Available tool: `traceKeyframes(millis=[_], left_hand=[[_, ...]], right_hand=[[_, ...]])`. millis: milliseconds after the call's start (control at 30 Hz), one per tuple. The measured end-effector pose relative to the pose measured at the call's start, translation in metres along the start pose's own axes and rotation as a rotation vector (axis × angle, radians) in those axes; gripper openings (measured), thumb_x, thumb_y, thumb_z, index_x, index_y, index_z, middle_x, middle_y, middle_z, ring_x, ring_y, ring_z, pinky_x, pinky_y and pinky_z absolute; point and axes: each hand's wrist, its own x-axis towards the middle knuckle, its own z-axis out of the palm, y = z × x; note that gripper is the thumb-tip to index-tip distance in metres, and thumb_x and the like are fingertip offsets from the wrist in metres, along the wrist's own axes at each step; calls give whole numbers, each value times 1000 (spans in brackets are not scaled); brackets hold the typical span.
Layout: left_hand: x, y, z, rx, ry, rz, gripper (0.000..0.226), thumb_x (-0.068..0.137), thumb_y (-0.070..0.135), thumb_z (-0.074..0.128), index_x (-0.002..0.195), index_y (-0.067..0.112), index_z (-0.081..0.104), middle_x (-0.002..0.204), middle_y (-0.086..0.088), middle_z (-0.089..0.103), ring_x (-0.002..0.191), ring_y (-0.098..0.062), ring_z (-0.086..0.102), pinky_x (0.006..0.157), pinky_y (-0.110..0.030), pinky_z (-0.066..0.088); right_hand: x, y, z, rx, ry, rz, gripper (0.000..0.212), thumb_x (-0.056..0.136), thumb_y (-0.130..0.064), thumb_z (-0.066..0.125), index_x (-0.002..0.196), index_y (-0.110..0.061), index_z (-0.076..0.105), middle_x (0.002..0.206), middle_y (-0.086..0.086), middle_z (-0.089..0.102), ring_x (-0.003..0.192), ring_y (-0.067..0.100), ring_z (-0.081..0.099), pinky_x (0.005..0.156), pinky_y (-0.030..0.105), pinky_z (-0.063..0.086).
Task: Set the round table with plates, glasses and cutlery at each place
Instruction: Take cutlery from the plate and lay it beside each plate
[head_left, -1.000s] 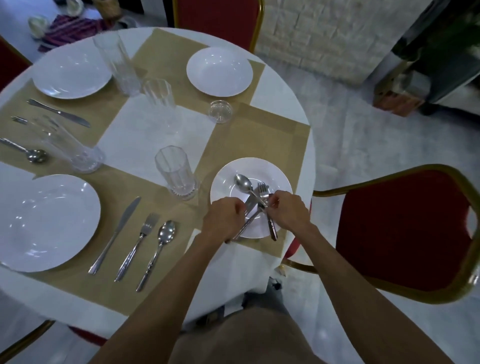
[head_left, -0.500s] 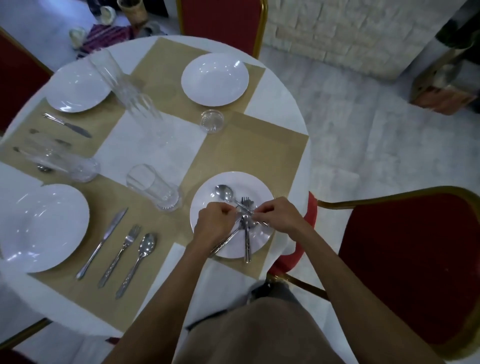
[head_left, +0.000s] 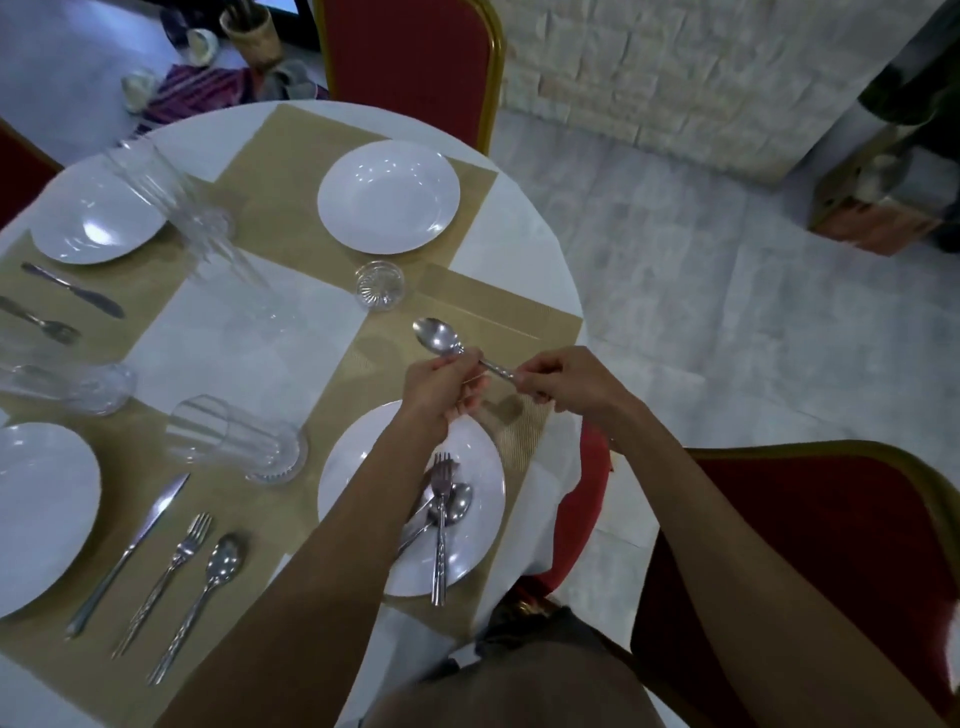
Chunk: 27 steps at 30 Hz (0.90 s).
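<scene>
Two left-frame places look laid; left hand (head_left: 441, 387) and right hand (head_left: 569, 384) grip a spoon (head_left: 437, 336); cutlery (head_left: 441, 512) heaped on lower-centre plate (head_left: 484, 470).

Round white table (head_left: 291, 332) with tan placemats (head_left: 291, 208), plates (head_left: 388, 196).

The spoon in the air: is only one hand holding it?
No, the left hand pinches the spoon near its bowl and the right hand grips its handle.

Bare placemat (head_left: 498, 317) lies open beyond the near plate (head_left: 485, 483); 1 small glass (head_left: 380, 286) stands at its far-left corner.
</scene>
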Motion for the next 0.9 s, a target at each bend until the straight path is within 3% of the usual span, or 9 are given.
traceKeyframes(millis=[67,167,333,433,500,600,700,800,900], left_hand=[[19,3,9,-29,18,-18,13,89,10,70,77,6,68,61,-6,66,48,-12,58,45,-22,47],[44,3,16,-45,51,-88,12,88,11,72,77,8,67,65,-6,68,55,-13,61,57,-28,50],[68,4,20,172,206,-77,10,76,6,77,76,2,67,63,-14,60,43,-16,49,41,-23,39],[79,6,20,364,335,11,16,76,21,78,79,7,74,65,-8,70,49,-12,60,49,-21,46],[84,7,20,538,365,119,23,79,33,75,82,11,76,66,-1,72,56,-4,65,53,-15,43],[89,8,23,577,360,181,31,81,41,73,81,11,75,61,2,70,46,7,60,45,-4,37],[97,8,25,541,354,187,29,81,42,75,81,13,75,65,4,73,51,0,66,57,-12,47],[102,7,23,519,338,207,25,81,38,76,74,13,74,62,5,73,52,-6,69,60,-16,48],[103,7,23,523,334,219,25,80,37,75,71,14,74,60,7,72,51,-6,69,58,-15,49]], right_hand=[[14,3,-9,47,21,52,12,87,-23,74,94,-14,78,83,3,75,63,4,61,54,16,44],[32,12,-9,100,63,92,9,87,-19,74,94,-14,78,78,2,73,61,5,61,52,15,46],[61,20,-2,147,97,161,6,87,-11,73,91,-14,76,70,1,65,59,12,57,53,18,46],[75,22,-2,120,107,174,9,88,-12,72,95,-13,77,73,3,66,63,15,60,57,25,50],[83,20,-1,68,138,156,12,89,-14,71,98,-14,78,77,2,69,69,17,64,64,29,57],[92,16,3,-95,199,57,15,90,-17,68,100,-14,78,93,2,73,88,18,68,83,32,58],[99,12,6,-197,234,-13,16,89,-16,67,100,-13,78,101,1,74,95,16,67,87,25,52],[101,11,7,-275,270,-73,16,85,-8,67,96,-12,77,99,1,74,93,12,65,74,9,41],[100,14,10,-304,283,-100,17,82,-1,66,93,-9,75,95,5,73,90,16,66,76,16,46]])
